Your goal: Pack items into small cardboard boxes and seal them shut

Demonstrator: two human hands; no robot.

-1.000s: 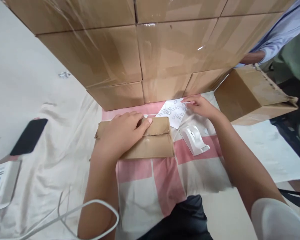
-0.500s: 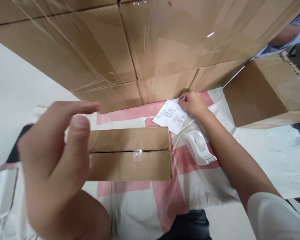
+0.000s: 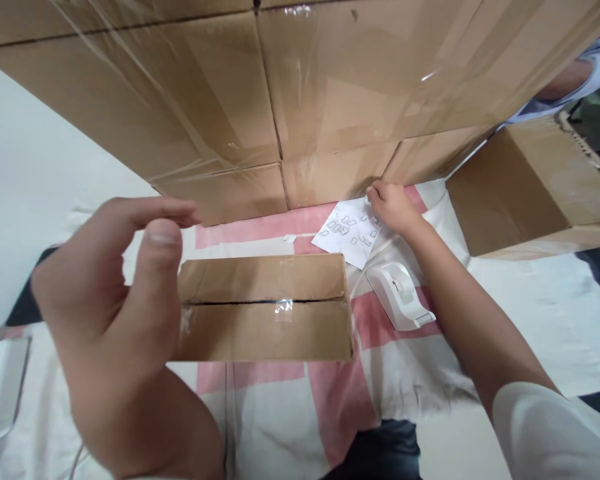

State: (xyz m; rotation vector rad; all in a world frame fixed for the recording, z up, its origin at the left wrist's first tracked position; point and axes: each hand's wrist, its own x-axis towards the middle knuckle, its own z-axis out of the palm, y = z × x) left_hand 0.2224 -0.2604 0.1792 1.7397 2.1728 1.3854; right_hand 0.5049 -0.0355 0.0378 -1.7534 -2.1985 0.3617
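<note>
My left hand (image 3: pixel 105 313) is raised close to the camera, fingers loosely curled and thumb up, with nothing visible in it. Its thumb covers the left end of a small brown cardboard box (image 3: pixel 265 307). That box lies on the cloth, its seam held by a short strip of clear tape. My right hand (image 3: pixel 393 207) reaches to the far corner of a white sheet (image 3: pixel 350 233) printed with several small marks. The fingers are curled and pinched together there; what they pinch is hidden. A white tape dispenser (image 3: pixel 400 297) lies just beside my right forearm.
A wall of film-wrapped cartons (image 3: pixel 280 100) stands right behind the sheet. An open carton (image 3: pixel 520 187) sits at the right. A pink and white cloth (image 3: pixel 280 393) covers the surface. A black flat object (image 3: pixel 23 310) and a white device (image 3: pixel 0 393) lie left. Another person's arm (image 3: pixel 565 80) shows top right.
My left hand has come off the small box and risen toward the camera. My right hand went from flat on the sheet to pinched at its far corner. The view moved closer.
</note>
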